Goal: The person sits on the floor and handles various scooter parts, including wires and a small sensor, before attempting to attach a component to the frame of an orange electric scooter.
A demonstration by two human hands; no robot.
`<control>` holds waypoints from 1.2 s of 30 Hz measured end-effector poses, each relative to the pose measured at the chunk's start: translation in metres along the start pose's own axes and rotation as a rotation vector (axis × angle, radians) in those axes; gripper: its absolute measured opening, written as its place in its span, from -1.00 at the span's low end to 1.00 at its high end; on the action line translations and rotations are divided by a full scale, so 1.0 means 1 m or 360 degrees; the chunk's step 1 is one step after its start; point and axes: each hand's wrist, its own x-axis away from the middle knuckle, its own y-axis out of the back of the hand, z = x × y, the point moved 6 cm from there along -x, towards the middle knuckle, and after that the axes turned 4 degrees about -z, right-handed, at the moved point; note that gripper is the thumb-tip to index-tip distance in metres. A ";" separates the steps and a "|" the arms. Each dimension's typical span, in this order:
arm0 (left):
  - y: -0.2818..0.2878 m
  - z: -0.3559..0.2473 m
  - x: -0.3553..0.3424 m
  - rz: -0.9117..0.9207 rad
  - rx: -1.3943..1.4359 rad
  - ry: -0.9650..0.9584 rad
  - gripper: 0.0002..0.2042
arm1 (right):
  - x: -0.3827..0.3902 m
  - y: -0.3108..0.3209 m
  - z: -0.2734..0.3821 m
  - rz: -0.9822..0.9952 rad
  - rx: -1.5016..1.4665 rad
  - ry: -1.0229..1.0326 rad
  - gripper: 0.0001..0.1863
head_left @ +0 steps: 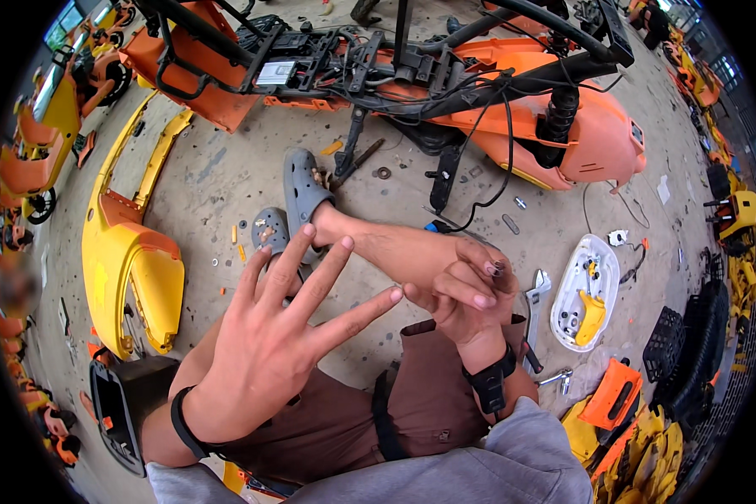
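Note:
My left hand (273, 328) is held up over my brown shorts, fingers spread wide and empty, the thumb tip close to my right hand. My right hand (470, 302) has curled fingers pinched round a small dark object (496, 269), too small to make out. Beneath my hands are my bare leg and a grey clog (302, 189). Right of my right hand lie an adjustable wrench (539, 290) and a white tray (562, 315) with small parts and a yellow piece.
An orange scooter (592, 147) with an exposed black frame lies ahead. A yellow body panel (109, 277) rests at left, beside a black bin (122, 420). Orange and yellow parts (613, 395) are piled at lower right, near black crates (665, 340). More scooters line both sides.

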 end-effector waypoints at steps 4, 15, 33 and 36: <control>0.000 0.000 -0.001 -0.0011 -0.0010 0.0001 -0.28 | 0.000 0.001 0.000 -0.0009 -0.0009 0.0010 -0.83; 0.001 -0.001 0.000 0.0083 -0.0093 0.0027 -0.24 | 0.000 0.004 0.000 -0.0056 -0.0012 0.0020 -0.81; 0.003 -0.005 0.001 -0.0025 -0.0057 0.0019 -0.32 | 0.001 0.009 -0.009 -0.0124 -0.0004 -0.0048 -0.86; 0.002 -0.006 0.002 -0.0022 -0.0036 0.0015 -0.31 | 0.000 0.009 -0.010 -0.0121 0.0000 -0.0059 -0.85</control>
